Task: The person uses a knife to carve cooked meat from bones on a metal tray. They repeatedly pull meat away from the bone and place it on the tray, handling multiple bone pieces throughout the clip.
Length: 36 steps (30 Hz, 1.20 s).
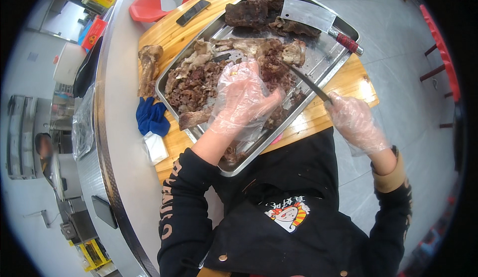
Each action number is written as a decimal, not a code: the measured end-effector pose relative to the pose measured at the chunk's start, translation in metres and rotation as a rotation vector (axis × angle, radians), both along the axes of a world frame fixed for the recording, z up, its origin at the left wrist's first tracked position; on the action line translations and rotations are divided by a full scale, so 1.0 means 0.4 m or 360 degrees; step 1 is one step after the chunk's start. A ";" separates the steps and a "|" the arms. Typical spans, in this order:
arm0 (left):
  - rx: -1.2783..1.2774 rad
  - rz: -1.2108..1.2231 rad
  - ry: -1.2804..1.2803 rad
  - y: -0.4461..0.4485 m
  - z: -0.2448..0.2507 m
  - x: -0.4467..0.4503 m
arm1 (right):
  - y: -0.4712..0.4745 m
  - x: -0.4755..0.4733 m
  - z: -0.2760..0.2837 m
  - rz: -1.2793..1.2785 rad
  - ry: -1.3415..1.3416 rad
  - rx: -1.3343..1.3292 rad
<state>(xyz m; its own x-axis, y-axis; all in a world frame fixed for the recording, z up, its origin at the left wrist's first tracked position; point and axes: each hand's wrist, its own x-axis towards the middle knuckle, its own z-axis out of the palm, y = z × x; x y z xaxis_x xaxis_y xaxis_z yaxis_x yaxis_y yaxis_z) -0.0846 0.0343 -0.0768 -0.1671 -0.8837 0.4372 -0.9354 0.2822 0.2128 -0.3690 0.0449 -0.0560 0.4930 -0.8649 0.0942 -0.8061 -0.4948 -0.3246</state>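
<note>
In a metal tray (pixel 321 77) lie large meaty bones, shredded cooked meat (pixel 194 84) on the left, and dark meat slabs (pixel 248 12) at the top. My right hand (pixel 353 122), in a clear plastic glove, grips a knife (pixel 310 82) whose blade reaches over the tray's edge to the meat by a bone's knobbed end (pixel 294 54). My left hand (pixel 244 92), gloved likewise, lies over the meat and bone at the tray's middle; its fingertips are partly hidden, so its hold is unclear. A cleaver (pixel 308 15) with a red handle rests across the tray's upper right corner.
On the wooden table (pixel 171 17) are a phone (pixel 193 12), a bare bone (pixel 149 68), a blue cloth (pixel 152 116) and a white packet (pixel 155 148). A red chair (pixel 149 2) stands beyond. A counter holds another phone (pixel 104 211); a person (pixel 45 150) is at far left.
</note>
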 end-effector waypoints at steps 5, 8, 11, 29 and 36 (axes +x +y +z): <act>0.0076 -0.0022 0.0006 -0.004 -0.001 0.007 | -0.041 0.000 0.046 0.0034 0.0200 0.0158; 0.0131 -0.0038 -0.0029 -0.002 0.011 0.013 | -0.071 -0.011 0.078 -0.0091 0.0175 0.0147; 0.0084 -0.0080 -0.0056 0.002 0.043 0.017 | -0.095 -0.024 0.094 -0.0255 -0.0278 0.0366; 0.0321 0.0089 -0.0463 -0.078 0.185 -0.122 | -0.320 0.102 -0.031 -0.0200 -0.0886 0.0311; 0.0067 -0.0058 -0.0399 -0.029 0.143 -0.100 | -0.205 0.078 -0.010 0.0044 -0.1145 0.0596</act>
